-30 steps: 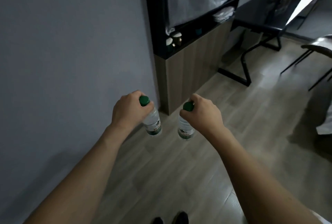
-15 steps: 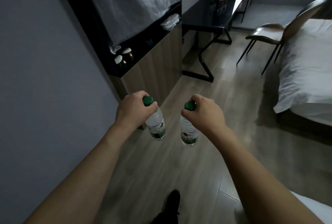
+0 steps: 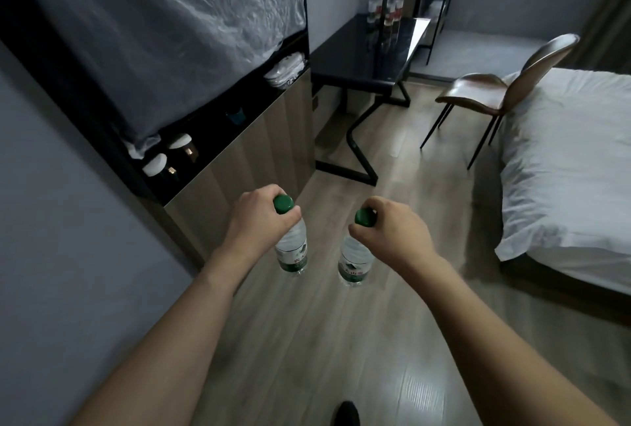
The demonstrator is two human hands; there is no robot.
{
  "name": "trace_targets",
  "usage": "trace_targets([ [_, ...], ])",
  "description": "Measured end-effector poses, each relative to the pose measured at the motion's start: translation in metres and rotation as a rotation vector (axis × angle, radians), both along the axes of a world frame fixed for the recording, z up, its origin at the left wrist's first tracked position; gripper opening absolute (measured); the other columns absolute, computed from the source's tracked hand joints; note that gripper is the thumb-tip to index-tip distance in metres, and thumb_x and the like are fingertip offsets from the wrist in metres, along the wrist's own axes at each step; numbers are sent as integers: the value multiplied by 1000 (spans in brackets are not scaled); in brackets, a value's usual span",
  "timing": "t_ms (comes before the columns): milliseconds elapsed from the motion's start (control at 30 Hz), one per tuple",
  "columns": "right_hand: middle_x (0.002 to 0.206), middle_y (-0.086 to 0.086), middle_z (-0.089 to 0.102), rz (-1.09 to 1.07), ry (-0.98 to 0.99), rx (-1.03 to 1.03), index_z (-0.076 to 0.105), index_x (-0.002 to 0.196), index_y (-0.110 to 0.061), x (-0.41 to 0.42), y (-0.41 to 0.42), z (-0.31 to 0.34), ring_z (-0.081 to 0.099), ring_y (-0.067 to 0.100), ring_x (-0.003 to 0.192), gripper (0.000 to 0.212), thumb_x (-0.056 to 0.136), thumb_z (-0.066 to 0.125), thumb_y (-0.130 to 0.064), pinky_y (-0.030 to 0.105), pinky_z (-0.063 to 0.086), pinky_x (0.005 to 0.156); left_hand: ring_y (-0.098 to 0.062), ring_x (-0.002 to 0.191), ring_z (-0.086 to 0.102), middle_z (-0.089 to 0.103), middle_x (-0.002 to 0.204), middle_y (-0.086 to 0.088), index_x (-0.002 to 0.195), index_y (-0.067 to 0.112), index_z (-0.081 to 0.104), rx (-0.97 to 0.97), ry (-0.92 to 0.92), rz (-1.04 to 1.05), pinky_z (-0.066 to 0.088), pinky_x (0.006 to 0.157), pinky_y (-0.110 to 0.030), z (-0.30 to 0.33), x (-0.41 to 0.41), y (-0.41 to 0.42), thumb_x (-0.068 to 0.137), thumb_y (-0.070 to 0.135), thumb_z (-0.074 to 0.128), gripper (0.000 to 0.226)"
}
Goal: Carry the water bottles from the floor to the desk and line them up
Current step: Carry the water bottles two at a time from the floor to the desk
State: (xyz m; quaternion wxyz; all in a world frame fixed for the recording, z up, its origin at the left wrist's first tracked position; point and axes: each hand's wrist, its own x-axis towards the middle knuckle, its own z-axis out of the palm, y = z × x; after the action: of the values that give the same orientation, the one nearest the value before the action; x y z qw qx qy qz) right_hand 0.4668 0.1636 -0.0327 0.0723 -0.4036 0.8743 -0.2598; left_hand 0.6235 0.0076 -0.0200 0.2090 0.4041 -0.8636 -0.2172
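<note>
Carry step, mid-transit: left hand (image 3: 257, 220) grips the neck of one water bottle (image 3: 292, 249) just under its green cap (image 3: 283, 204), fingers curled round it; right hand (image 3: 392, 231) does the same on the second water bottle (image 3: 353, 263), fingers wrapped below its green cap (image 3: 364, 217). Both bottles hang roughly upright over the wood floor (image 3: 307, 340), near each other but not touching. Black desk (image 3: 358, 63) sits well ahead past the wood cabinet (image 3: 246, 166), with a row of bottles (image 3: 387, 5) already standing at its far end, so my read is part of the job is done. Next move calls for walking on to the desk, past the chair (image 3: 495, 91) and bed (image 3: 563, 159), then setting these two down upright in line with that row. Labels: green-and-white band on each held bottle, print too blurred to read; desk bottles look red-labelled, no legible text
</note>
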Motion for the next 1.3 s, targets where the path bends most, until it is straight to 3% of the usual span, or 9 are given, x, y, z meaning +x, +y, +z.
trace_targets([
  [167, 80, -5, 62, -31, 45, -29, 60, 87, -25, -74, -33, 22, 59, 22, 74, 21, 74, 63, -41, 28, 42, 60, -15, 67, 58, 60, 63, 9, 75, 23, 62, -19, 76, -29, 38, 61, -24, 20, -80, -43, 75, 36, 71, 17],
  [600, 77, -6, 62, -37, -13, -5, 64, 83, -24, -248, -132, 19, 60, 19, 73, 21, 73, 65, -41, 31, 50, 61, -13, 69, 61, 63, 66, 9, 75, 23, 63, 29, 64, -51, 46, 60, -26, 19, -258, -138, 72, 41, 69, 19],
  [733, 79, -8, 63, -14, -22, -39, 63, 86, -25, -308, -173, 22, 60, 18, 74, 21, 73, 65, -42, 31, 51, 62, -5, 63, 56, 61, 63, 10, 74, 23, 62, 11, 61, -41, 35, 52, -14, 21, -317, -177, 73, 41, 71, 20],
  [1033, 83, -8, 64, 4, -17, -56, 64, 92, -27, -440, -266, 36, 61, 18, 79, 27, 74, 65, -46, 38, 55, 69, -8, 64, 58, 60, 61, 13, 73, 28, 60, -35, 65, -3, 40, 56, -24, 35, -445, -263, 72, 46, 68, 20],
  [1300, 82, -9, 64, -66, -42, -49, 66, 92, -24, -546, -348, 22, 62, 16, 78, 26, 74, 67, -43, 37, 55, 68, -3, 63, 57, 61, 63, 11, 74, 25, 62, -12, 81, -80, 39, 53, -18, 28, -558, -349, 74, 41, 70, 18],
])
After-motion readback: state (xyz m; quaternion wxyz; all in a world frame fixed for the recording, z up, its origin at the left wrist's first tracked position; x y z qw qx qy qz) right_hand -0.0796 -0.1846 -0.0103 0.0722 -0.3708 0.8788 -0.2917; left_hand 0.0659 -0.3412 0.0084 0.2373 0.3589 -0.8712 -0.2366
